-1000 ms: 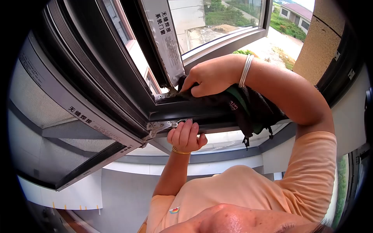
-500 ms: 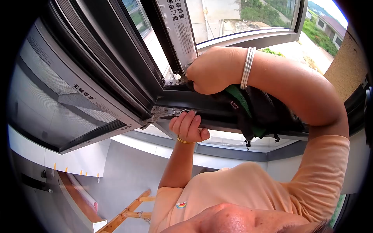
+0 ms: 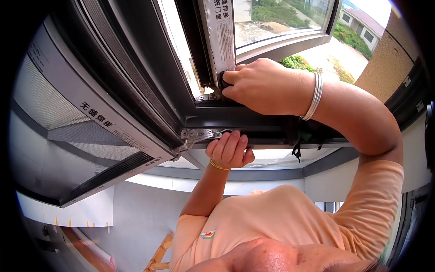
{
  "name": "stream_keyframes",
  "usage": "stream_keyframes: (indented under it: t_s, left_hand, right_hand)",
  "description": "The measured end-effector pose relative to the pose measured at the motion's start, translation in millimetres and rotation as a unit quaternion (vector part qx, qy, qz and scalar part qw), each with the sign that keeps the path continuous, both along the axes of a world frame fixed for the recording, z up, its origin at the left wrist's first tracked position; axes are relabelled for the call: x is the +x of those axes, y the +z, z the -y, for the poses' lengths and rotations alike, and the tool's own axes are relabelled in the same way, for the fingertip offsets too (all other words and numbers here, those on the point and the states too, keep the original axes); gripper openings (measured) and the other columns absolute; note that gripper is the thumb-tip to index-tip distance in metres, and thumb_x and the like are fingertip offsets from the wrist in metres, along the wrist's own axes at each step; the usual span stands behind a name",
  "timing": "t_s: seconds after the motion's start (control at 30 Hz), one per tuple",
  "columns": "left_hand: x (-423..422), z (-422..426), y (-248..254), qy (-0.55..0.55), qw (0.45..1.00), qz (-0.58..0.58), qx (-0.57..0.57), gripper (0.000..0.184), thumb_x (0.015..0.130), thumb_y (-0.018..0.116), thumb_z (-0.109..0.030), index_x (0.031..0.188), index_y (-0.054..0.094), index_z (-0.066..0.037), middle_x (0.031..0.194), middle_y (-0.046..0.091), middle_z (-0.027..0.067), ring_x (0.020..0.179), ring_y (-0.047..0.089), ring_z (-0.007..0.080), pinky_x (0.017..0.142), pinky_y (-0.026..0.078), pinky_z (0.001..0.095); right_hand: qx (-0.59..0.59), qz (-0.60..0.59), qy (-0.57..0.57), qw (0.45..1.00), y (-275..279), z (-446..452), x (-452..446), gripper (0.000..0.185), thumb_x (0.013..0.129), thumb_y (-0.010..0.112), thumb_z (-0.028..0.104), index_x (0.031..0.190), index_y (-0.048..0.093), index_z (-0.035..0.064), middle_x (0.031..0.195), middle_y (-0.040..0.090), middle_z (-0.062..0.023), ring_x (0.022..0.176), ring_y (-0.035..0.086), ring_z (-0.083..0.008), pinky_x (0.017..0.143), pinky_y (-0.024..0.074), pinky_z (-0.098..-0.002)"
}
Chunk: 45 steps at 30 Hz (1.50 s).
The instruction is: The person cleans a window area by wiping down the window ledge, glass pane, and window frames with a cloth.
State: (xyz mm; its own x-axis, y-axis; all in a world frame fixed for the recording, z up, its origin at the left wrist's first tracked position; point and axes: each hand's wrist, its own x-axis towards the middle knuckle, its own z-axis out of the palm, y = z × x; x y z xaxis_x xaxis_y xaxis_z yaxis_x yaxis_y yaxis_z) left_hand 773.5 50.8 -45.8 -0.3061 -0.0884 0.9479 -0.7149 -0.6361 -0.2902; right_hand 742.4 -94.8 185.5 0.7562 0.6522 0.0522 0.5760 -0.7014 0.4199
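My right hand (image 3: 267, 88) is closed at the lower corner of the open glass sash (image 3: 222, 41), pinching a bit of black cloth (image 3: 222, 80) against its edge. More of that cloth, black with a green patch and ragged ends, hangs below my forearm; the middle part is hidden by the arm. My left hand (image 3: 231, 149) has its fingers curled over the dark window frame (image 3: 208, 121), just beside a metal hinge arm (image 3: 199, 134). A second metal hinge (image 3: 208, 96) sits near my right fingertips.
At left, a screen sash (image 3: 86, 131) with a printed film strip swings inward. Under the frame runs a pale sill (image 3: 181, 182). A wooden ladder (image 3: 161, 254) stands below. Outside are greenery and a house (image 3: 362, 27); a rough wall (image 3: 394, 54) is at right.
My right hand has turned and unbent at the wrist, with its fingertips now at the sash edge. The cloth that hung below the wrist is now mostly hidden. My left hand keeps its grip.
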Motion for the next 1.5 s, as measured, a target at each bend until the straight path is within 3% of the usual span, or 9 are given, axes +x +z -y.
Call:
stream_keyframes:
  t_s: [0.3, 0.57, 0.77, 0.97, 1.03, 1.1, 1.17, 1.43, 1.5]
  left_hand:
    - [-0.2, -3.9, 4.1, -0.023, 1.000, -0.005, 0.015, 0.036, 0.097, 0.048, -0.037, 0.105, 0.069, -0.010, 0.112, 0.071, 0.0078, 0.110, 0.060, 0.0248, 0.096, 0.040, 0.0403]
    - [1.0, 0.9, 2.9, -0.007, 1.000, 0.011, 0.008, 0.039, 0.099, 0.043, -0.038, 0.108, 0.069, -0.011, 0.110, 0.070, 0.0055, 0.110, 0.060, 0.0238, 0.103, 0.038, 0.0407]
    - [1.8, 2.0, 4.0, -0.003, 1.000, 0.017, 0.002, 0.038, 0.099, 0.042, -0.037, 0.109, 0.066, -0.011, 0.113, 0.068, 0.0068, 0.110, 0.060, 0.0238, 0.104, 0.038, 0.0420]
    - [-1.0, 4.4, 3.5, 0.004, 1.000, 0.016, -0.007, 0.038, 0.099, 0.042, -0.036, 0.111, 0.065, -0.009, 0.113, 0.067, 0.0076, 0.111, 0.060, 0.0241, 0.105, 0.037, 0.0422]
    - [-2.0, 3.3, 5.0, 0.000, 1.000, 0.011, -0.002, 0.037, 0.099, 0.042, -0.036, 0.111, 0.065, -0.009, 0.113, 0.067, 0.0075, 0.111, 0.059, 0.0241, 0.105, 0.037, 0.0420]
    - [-3.2, 2.1, 6.8, -0.006, 1.000, 0.003, 0.003, 0.037, 0.099, 0.043, -0.036, 0.110, 0.065, -0.010, 0.113, 0.068, 0.0075, 0.112, 0.059, 0.0241, 0.104, 0.037, 0.0417]
    - [-5.0, 1.3, 7.4, -0.010, 1.000, -0.006, 0.007, 0.037, 0.099, 0.043, -0.036, 0.110, 0.065, -0.010, 0.113, 0.068, 0.0075, 0.112, 0.059, 0.0241, 0.104, 0.037, 0.0415]
    - [-11.5, 4.7, 9.4, -0.020, 0.999, -0.035, 0.006, 0.036, 0.098, 0.047, -0.035, 0.112, 0.067, -0.008, 0.114, 0.069, 0.0083, 0.113, 0.060, 0.0238, 0.102, 0.037, 0.0406]
    - [-10.5, 6.1, 9.7, -0.026, 0.999, -0.030, 0.003, 0.036, 0.097, 0.047, -0.034, 0.112, 0.067, -0.008, 0.114, 0.069, 0.0084, 0.113, 0.059, 0.0241, 0.101, 0.037, 0.0409]
  right_hand:
    - [0.027, -0.138, -0.050, 0.989, 19.6, 18.7, -6.8, 0.040, 0.087, 0.062, 0.002, 0.125, 0.072, 0.0127, 0.109, 0.064, -0.0093, 0.101, 0.068, -0.0271, 0.084, 0.0565, -0.0397]
    - [0.004, -0.212, -0.235, 0.949, 42.3, 69.1, -52.2, 0.039, 0.090, 0.062, 0.003, 0.126, 0.071, 0.0154, 0.120, 0.065, -0.0112, 0.094, 0.070, -0.0293, 0.084, 0.0552, -0.0433]
    - [0.118, -0.084, -0.041, 0.989, 14.8, 39.5, -20.2, 0.030, 0.095, 0.066, 0.016, 0.124, 0.068, 0.0127, 0.116, 0.062, -0.0109, 0.086, 0.068, -0.0339, 0.083, 0.0555, -0.0428]
    - [0.152, -0.157, -0.147, 0.965, 15.9, 80.2, -40.5, 0.030, 0.096, 0.066, 0.015, 0.125, 0.066, 0.0097, 0.112, 0.065, -0.0131, 0.091, 0.069, -0.0334, 0.082, 0.0548, -0.0443]
    - [0.121, -0.108, -0.139, 0.977, 18.8, 67.3, -37.0, 0.028, 0.096, 0.065, 0.021, 0.121, 0.068, 0.0084, 0.114, 0.068, -0.0147, 0.099, 0.070, -0.0338, 0.087, 0.0547, -0.0428]
    - [0.245, -0.042, -0.068, 0.966, 7.6, 61.0, -16.5, 0.032, 0.095, 0.065, 0.024, 0.124, 0.066, 0.0098, 0.118, 0.067, -0.0138, 0.096, 0.070, -0.0339, 0.085, 0.0564, -0.0414]
    - [0.162, -0.070, -0.129, 0.976, -1.6, 53.3, -3.8, 0.031, 0.096, 0.064, 0.027, 0.123, 0.068, 0.0121, 0.115, 0.068, -0.0139, 0.096, 0.070, -0.0339, 0.084, 0.0570, -0.0424]
    - [0.229, -0.059, -0.288, 0.928, -20.0, 75.9, 8.4, 0.029, 0.098, 0.059, 0.024, 0.112, 0.070, 0.0020, 0.100, 0.071, -0.0191, 0.098, 0.068, -0.0375, 0.088, 0.0538, -0.0434]
    - [0.225, 0.026, -0.205, 0.952, -29.8, 77.2, 11.1, 0.027, 0.096, 0.063, 0.024, 0.112, 0.071, 0.0031, 0.103, 0.071, -0.0179, 0.099, 0.068, -0.0367, 0.087, 0.0541, -0.0433]
